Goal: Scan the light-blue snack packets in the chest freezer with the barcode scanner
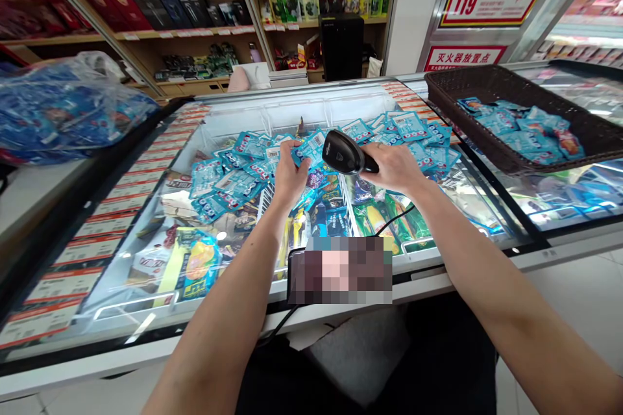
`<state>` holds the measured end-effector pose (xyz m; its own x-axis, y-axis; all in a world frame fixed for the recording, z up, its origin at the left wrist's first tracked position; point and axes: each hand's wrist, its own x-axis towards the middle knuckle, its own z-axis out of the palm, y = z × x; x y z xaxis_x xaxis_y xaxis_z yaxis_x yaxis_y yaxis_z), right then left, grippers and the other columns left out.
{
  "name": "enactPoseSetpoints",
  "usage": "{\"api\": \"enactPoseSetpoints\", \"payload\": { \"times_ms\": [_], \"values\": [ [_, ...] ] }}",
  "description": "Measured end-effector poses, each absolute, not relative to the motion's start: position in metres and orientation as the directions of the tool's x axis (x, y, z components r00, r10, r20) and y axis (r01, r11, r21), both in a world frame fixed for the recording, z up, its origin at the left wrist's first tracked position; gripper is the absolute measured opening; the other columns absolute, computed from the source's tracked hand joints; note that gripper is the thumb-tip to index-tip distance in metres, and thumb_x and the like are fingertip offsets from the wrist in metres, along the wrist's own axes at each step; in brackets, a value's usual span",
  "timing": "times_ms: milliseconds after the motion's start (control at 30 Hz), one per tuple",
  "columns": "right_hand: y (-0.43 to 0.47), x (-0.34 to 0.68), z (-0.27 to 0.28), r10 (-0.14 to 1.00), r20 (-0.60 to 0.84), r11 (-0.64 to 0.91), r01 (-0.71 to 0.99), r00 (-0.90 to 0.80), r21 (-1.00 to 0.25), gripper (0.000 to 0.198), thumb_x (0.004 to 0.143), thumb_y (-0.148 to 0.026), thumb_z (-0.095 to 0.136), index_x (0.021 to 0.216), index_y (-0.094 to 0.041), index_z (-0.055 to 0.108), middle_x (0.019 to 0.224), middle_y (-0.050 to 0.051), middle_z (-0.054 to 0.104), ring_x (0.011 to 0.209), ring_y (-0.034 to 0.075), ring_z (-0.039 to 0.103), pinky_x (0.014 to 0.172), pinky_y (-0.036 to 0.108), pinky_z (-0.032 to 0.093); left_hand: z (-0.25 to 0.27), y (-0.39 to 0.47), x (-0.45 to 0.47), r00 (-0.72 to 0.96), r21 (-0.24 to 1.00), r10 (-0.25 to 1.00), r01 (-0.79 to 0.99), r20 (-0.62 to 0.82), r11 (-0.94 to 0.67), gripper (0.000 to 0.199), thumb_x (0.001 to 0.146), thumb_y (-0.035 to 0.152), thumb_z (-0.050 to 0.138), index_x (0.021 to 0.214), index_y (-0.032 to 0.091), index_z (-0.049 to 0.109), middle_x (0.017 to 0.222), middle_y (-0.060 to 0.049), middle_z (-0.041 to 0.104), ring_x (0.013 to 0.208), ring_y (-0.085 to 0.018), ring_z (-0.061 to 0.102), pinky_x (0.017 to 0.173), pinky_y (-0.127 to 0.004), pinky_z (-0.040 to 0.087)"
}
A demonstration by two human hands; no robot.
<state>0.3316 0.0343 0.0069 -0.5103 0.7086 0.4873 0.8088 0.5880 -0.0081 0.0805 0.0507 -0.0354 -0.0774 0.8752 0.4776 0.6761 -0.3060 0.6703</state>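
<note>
My right hand is wrapped round the handle of a black barcode scanner, whose head points left. My left hand grips a small blue snack packet between thumb and fingers, just left of the scanner head. A white label with a barcode shows on this packet. Many similar blue packets lie spread over the glass top of a chest freezer, on both sides of my hands. More of them are heaped beyond the scanner.
A brown wicker basket with blue packets stands at the right. Plastic-wrapped blue packs sit at the far left. A device with a blurred screen and cables lies at the freezer's front edge. Stocked shelves and a black box are behind.
</note>
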Motion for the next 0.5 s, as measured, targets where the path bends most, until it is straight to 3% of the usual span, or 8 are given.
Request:
{"api": "enactPoseSetpoints", "payload": {
  "times_ms": [500],
  "values": [
    [0.0337, 0.3305, 0.0074, 0.727, 0.460, 0.571, 0.821, -0.509, 0.004, 0.036, 0.077, -0.038, 0.054, 0.108, -0.020, 0.056, 0.097, 0.005, 0.066, 0.080, 0.020, 0.060, 0.060, 0.029, 0.033, -0.0323, 0.0506, 0.0816, -0.065, 0.647, 0.867, 0.693, 0.494, -0.317, 0.037, 0.079, 0.029, 0.052, 0.114, 0.023, 0.041, 0.065, 0.005, 0.040, 0.048, -0.008, 0.036, 0.054, -0.026, 0.031]
  ]
}}
